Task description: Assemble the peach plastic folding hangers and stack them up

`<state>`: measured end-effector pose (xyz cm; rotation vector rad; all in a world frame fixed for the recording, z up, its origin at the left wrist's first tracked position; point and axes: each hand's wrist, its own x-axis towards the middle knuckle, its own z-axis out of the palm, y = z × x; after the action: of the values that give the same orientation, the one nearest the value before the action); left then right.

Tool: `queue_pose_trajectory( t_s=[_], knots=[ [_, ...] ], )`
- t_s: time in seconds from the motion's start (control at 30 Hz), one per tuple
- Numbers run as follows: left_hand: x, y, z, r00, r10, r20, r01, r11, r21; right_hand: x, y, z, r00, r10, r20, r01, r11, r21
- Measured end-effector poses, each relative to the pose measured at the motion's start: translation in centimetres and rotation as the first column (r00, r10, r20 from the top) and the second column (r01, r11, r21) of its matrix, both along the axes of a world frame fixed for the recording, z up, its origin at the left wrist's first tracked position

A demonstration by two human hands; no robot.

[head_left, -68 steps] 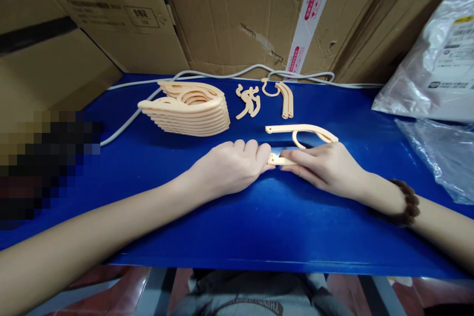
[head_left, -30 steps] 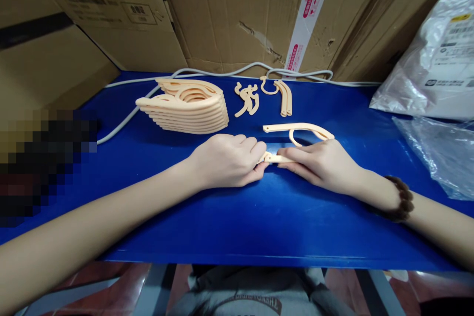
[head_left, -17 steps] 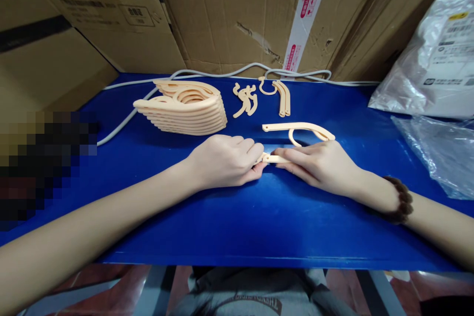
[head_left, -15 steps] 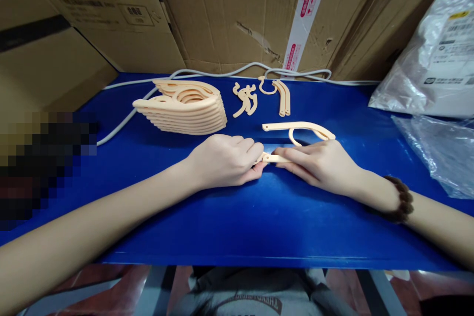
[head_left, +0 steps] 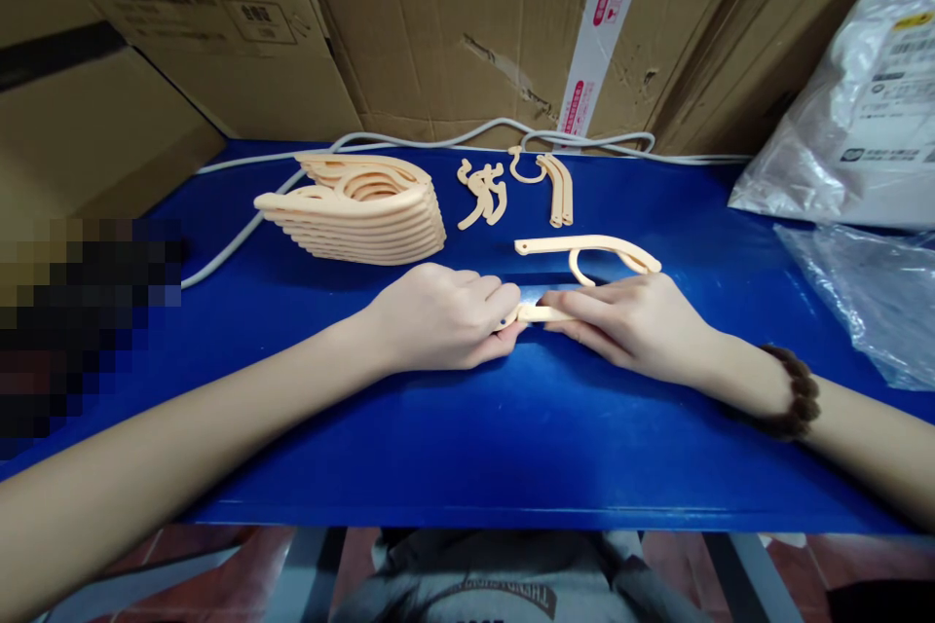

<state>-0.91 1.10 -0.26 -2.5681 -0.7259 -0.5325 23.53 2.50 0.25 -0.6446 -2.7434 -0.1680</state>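
Note:
Over the middle of the blue table, my left hand [head_left: 457, 316] is closed around a small cream plastic hanger piece, mostly hidden by the fingers. My right hand [head_left: 635, 321] pinches a cream hanger arm [head_left: 539, 313], whose end meets the piece at my left fingertips. Just behind my right hand lies a folded cream hanger [head_left: 584, 245] with a curved hook beneath its arm. Farther back are a small heap of loose hanger parts [head_left: 482, 190], a single hook [head_left: 527, 170] and a pair of curved arms [head_left: 559, 190]. A stack of folded hangers [head_left: 357, 214] stands at the back left.
A grey cable [head_left: 482, 128] runs along the table's back edge and down its left side. Cardboard boxes [head_left: 430, 19] wall off the back and left. A plastic-wrapped parcel [head_left: 854, 117] and clear film [head_left: 862, 302] lie at the right. The blue table [head_left: 511, 448] extends toward me.
The joint between the two cream pieces has turned slightly in my fingers, showing more of the left piece and a dark hole. Both hands stay nearly in place; the view shifts slightly.

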Motion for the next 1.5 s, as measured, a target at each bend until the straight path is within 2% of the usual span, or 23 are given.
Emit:
queue_pose_trajectory(
  t_s=[0.17,0.33,0.43,0.53,0.7,0.77,0.83,0.93,1.03,1.13,1.23,1.33,1.5],
  knots=[
    [-0.5,0.1,0.4,0.989,-0.134,-0.056,0.123,0.977,-0.172,0.0,0.0,0.3,0.996,0.081,0.041,-0.079,0.996,-0.049],
    [-0.6,-0.1,0.6,0.98,-0.184,-0.076,0.159,0.953,-0.259,0.0,0.0,0.4,0.992,0.116,0.052,-0.114,0.992,-0.054],
    [-0.6,-0.1,0.6,0.982,-0.17,-0.081,0.148,0.962,-0.229,0.0,0.0,0.3,0.994,0.102,0.046,-0.099,0.993,-0.056],
    [-0.4,-0.1,0.5,0.992,-0.107,-0.061,0.097,0.983,-0.159,0.0,0.0,0.3,0.997,0.061,0.037,-0.06,0.997,-0.045],
    [-0.1,-0.1,0.6,1.0,0.007,-0.007,-0.007,0.998,-0.06,0.1,0.0,0.5,1.0,-0.015,-0.023,0.017,0.996,0.088],
    [-0.2,-0.1,0.8,0.999,0.04,0.002,-0.04,0.999,-0.033,0.2,0.1,0.8,0.997,-0.034,-0.068,0.041,0.994,0.102],
    [-0.4,0.0,1.0,0.997,0.072,0.004,-0.072,0.997,-0.012,0.3,0.2,1.1,0.988,-0.08,-0.134,0.094,0.99,0.105],
    [-0.7,0.1,1.2,0.995,0.098,0.003,-0.098,0.995,0.002,0.5,0.3,1.4,0.949,-0.201,-0.245,0.236,0.964,0.124],
    [-0.8,0.1,1.3,0.995,0.095,0.002,-0.095,0.995,0.004,0.6,0.6,1.5,0.91,-0.293,-0.294,0.325,0.944,0.063],
    [-0.7,0.1,1.2,0.996,0.085,0.006,-0.085,0.996,0.011,0.6,1.0,1.3,0.897,-0.336,-0.287,0.341,0.939,-0.034],
    [-0.6,0.0,1.0,0.997,0.082,0.001,-0.082,0.997,0.014,0.6,1.4,1.0,0.913,-0.335,-0.233,0.324,0.942,-0.087],
    [-0.7,0.1,0.9,0.998,0.061,-0.013,-0.061,0.998,-0.006,0.7,1.6,0.7,0.935,-0.3,-0.187,0.288,0.954,-0.087],
    [-0.7,0.0,0.9,0.996,-0.067,-0.055,0.059,0.99,-0.127,1.0,1.8,0.6,0.934,-0.301,-0.192,0.291,0.953,-0.083]
  ],
)
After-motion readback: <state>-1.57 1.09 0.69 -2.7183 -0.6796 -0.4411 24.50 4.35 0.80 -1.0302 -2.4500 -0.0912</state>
